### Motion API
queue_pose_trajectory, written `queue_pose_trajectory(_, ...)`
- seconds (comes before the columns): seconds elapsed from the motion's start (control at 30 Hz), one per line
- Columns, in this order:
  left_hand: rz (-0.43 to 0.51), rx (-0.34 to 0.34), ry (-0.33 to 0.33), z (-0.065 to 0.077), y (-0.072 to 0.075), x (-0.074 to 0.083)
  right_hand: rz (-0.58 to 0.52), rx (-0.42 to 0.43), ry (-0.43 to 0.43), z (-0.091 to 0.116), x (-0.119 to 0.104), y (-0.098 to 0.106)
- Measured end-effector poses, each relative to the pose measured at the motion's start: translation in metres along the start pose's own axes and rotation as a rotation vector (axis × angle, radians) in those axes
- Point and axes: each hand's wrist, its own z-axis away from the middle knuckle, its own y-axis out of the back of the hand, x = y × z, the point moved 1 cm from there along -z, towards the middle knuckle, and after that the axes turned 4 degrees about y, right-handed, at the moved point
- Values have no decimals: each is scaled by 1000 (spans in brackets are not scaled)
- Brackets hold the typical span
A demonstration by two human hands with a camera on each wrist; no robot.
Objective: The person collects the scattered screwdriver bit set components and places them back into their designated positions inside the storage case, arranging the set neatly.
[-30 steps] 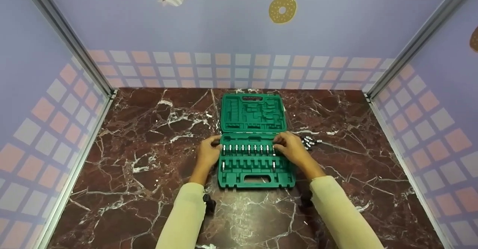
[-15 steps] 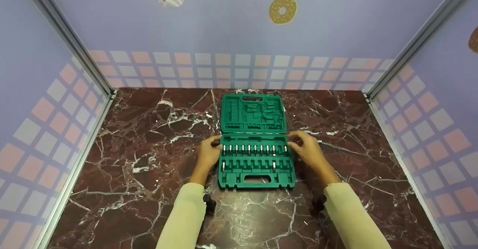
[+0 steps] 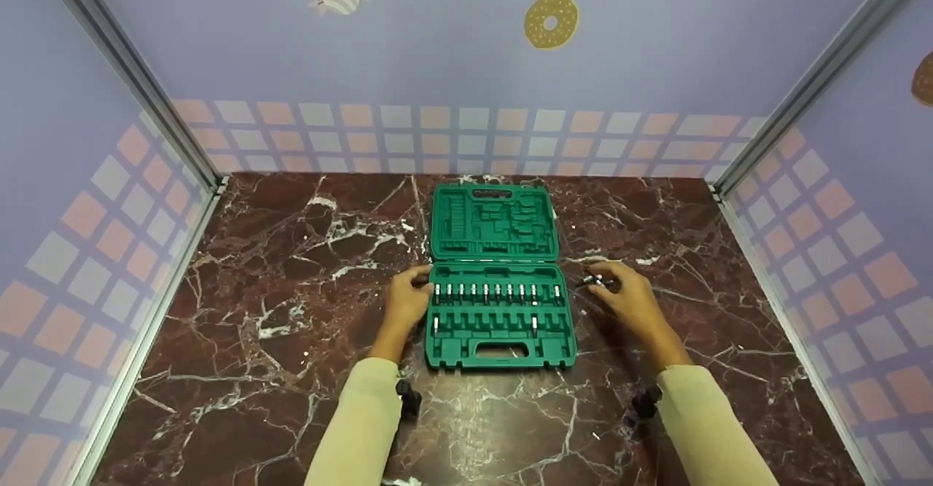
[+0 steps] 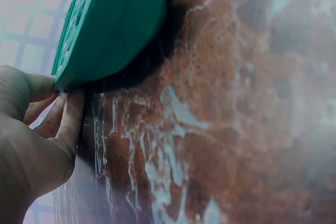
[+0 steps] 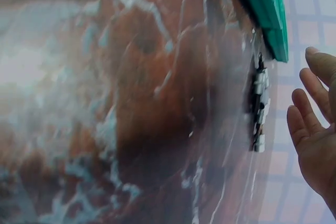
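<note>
A green plastic tool case (image 3: 452, 347) lies open on the table, its lid folded back. Silver-and-dark bit sockets (image 3: 486, 293) line its upper row, including one in the far right slot. Two more stand in the lower row. My left hand (image 3: 404, 300) holds the case's left edge; the left wrist view shows the thumb at the rim and fingers against the side (image 4: 71, 121). To the right of the case, my right hand (image 3: 630, 296) hovers at a small pile of loose bit sockets (image 3: 598, 280). Its fingers are spread and apart from them in the right wrist view.
The brown marbled table (image 3: 291, 398) is walled on three sides by lilac panels (image 3: 437, 49) with printed squares. Metal corner posts (image 3: 816, 71) stand at the back.
My right hand has left the right end of the upper row and moved right to the loose pile. A bit socket now shows in the far right slot. My left hand has stayed put.
</note>
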Motion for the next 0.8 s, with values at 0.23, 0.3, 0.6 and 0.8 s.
queue_pose_trajectory(0.23, -8, -11, 5, 2, 1, 0, 28, -19, -39, 5, 16, -1)
queue_pose_trajectory(0.3, -13, -15, 14, 3, 1, 0, 39, -29, -45, 6, 19, -1)
queue_pose_trajectory(0.6, -17, -26, 15, 4, 2, -1, 132, -60, 16, 6, 26, -6)
queue_pose_trajectory(0.8, -21, -14, 14, 2, 1, -1, 192, -69, 60, 5, 27, -10)
